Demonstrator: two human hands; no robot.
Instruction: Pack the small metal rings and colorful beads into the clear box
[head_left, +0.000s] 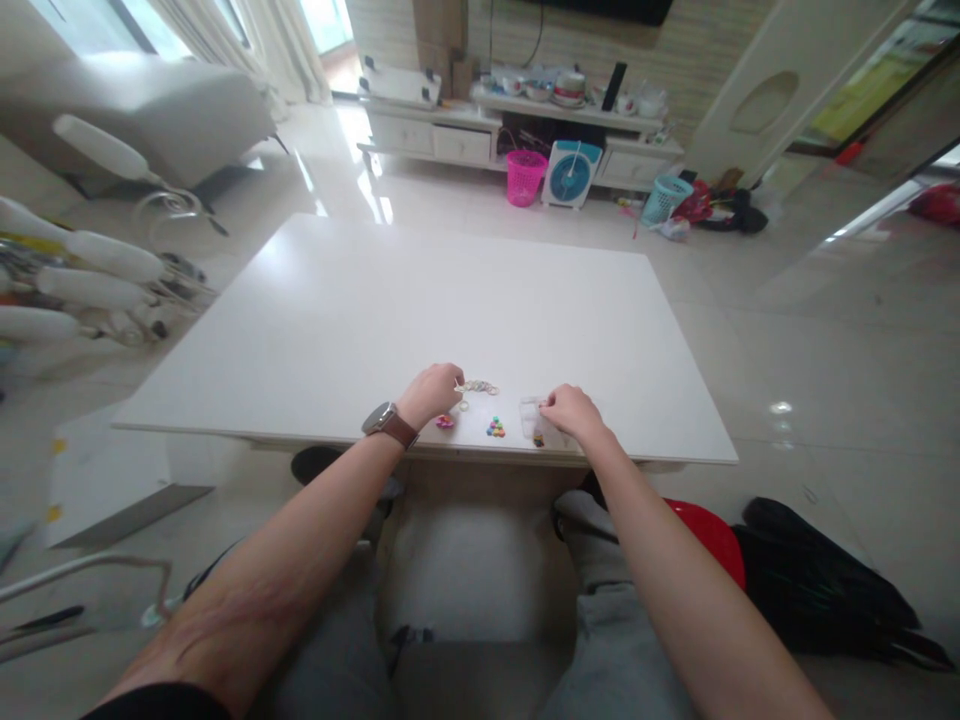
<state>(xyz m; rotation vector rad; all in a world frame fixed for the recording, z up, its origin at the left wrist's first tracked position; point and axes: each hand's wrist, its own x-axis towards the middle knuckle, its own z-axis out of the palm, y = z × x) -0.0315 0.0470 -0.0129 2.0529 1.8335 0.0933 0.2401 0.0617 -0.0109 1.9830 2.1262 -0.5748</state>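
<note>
My left hand point(435, 392), with a watch point(380, 418) on its wrist, is closed in a pinch at the left end of a row of small pale rings point(478, 387). What its fingertips hold is too small to make out. One loose ring point(463, 406) lies just below the row. Close under the hand is a small pile of pink-red pieces point(445, 422), with a cluster of multicoloured pieces point(496, 428) to its right. Over a clear plastic box point(532, 417), my right hand point(571, 410) has its fingers pinched together. Dark and yellow bits point(538, 440) show at the box's near end.
The white table point(450, 300) has its near edge just in front of my knees. Beyond it stand a low cabinet point(461, 145), a pink basket point(526, 178) and a blue-and-white fan point(571, 174). White padded chairs point(97, 270) are at the left, and a black bag point(825, 570) lies at the right.
</note>
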